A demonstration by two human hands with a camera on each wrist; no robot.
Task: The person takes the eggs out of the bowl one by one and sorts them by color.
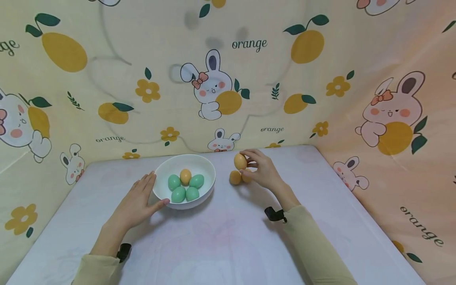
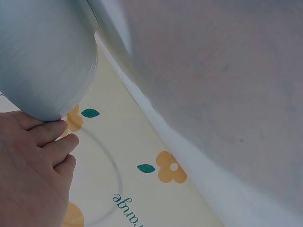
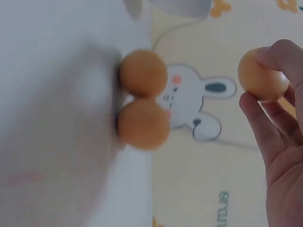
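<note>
A white bowl (image 1: 209, 180) on the table holds several green eggs (image 1: 178, 194) and one orange egg (image 1: 185, 177). My left hand (image 1: 133, 206) rests against the bowl's left side, fingers straight, with the thumb at the near rim. In the left wrist view, the fingertips touch the bowl's outer wall (image 2: 47, 61). To the right of the bowl, my right hand (image 1: 263, 170) pinches another orange egg (image 3: 258, 73) between thumb and fingers, raised off the table. Below it, two more orange eggs (image 3: 143, 73) sit side by side on the table, one partly behind the hand in the head view.
A white cloth covers the table (image 1: 213, 245). Behind and beside it hangs a cream fabric backdrop (image 1: 160, 47) printed with rabbits, oranges and flowers. The bowl stands near the table's far edge.
</note>
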